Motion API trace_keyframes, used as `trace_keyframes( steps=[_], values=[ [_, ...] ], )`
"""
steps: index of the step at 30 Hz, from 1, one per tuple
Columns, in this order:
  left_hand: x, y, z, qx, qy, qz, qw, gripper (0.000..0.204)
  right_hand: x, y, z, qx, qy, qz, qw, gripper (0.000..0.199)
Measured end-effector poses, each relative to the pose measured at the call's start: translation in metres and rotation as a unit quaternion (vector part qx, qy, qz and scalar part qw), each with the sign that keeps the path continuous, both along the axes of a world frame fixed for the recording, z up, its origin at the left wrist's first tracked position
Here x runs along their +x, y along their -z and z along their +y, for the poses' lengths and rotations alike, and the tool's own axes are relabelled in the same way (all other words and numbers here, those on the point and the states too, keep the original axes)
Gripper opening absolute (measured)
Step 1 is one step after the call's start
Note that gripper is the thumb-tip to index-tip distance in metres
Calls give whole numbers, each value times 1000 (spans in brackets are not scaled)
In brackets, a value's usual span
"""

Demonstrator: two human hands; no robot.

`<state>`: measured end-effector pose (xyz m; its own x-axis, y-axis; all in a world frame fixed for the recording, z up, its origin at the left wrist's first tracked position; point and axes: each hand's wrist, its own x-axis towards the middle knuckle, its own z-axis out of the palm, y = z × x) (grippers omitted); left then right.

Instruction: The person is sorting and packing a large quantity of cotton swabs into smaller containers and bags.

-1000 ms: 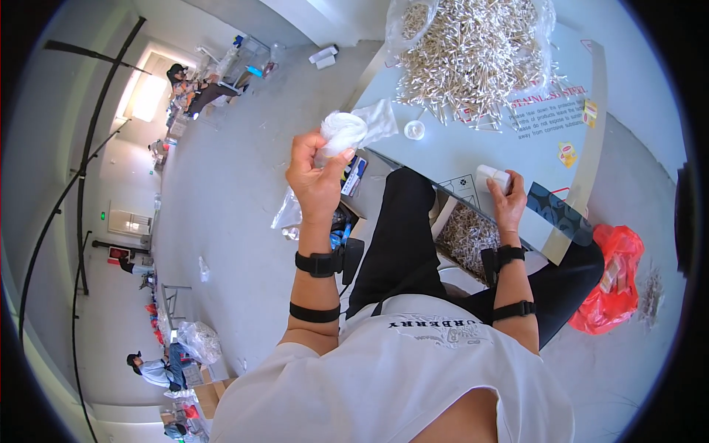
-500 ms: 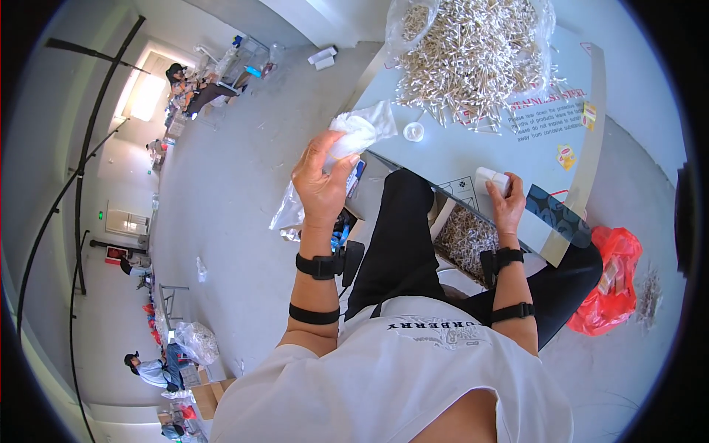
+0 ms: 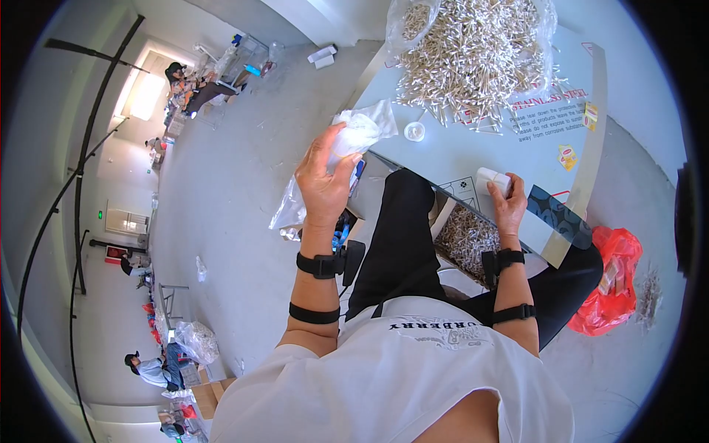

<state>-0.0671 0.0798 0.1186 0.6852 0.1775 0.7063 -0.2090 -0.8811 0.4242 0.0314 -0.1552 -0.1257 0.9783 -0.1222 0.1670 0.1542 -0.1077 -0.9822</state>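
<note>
Here, the table (image 3: 532, 156) is at one o'clock, floor (image 3: 236, 184) at nine. Raised left hand (image 3: 325, 177) pinches a bag (image 3: 362, 127); right hand (image 3: 509, 205) grips a block (image 3: 490, 178).

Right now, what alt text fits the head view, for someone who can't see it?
Seen from above, the left hand holds up a crumpled white bundle while the right hand grips a small white block at the edge of a table. A large heap of cotton swabs lies farther back.
</note>
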Motion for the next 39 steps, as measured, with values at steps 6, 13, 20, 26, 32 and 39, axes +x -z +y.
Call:
trace_keyframes(
  steps=[6, 13, 20, 26, 32, 39],
  values=[
    [4, 5, 5, -3, 4, 11, 1000, 45, 0, -3, 2, 3, -4, 6, 1000, 39],
    [3, 19, 20, -64, -9, 2, 998, 56, -1, 1, 2, 9, 0, 3, 1000, 40],
    [5, 32, 29, -144, -18, 13, 989, 66, 2, 5, 0, 7, 0, 2, 1000, 40],
    [11, 44, 44, -184, -42, 6, 982, 68, 4, 5, 2, 16, 0, 1, 1000, 39],
    [-5, 62, 70, -488, 10, -21, 873, 46, 5, 11, 4, -17, -23, 37, 999, 38],
    [-25, 88, 96, -656, -16, -107, 747, 35, 17, 43, -19, -41, -39, 55, 997, 41]
  ],
)
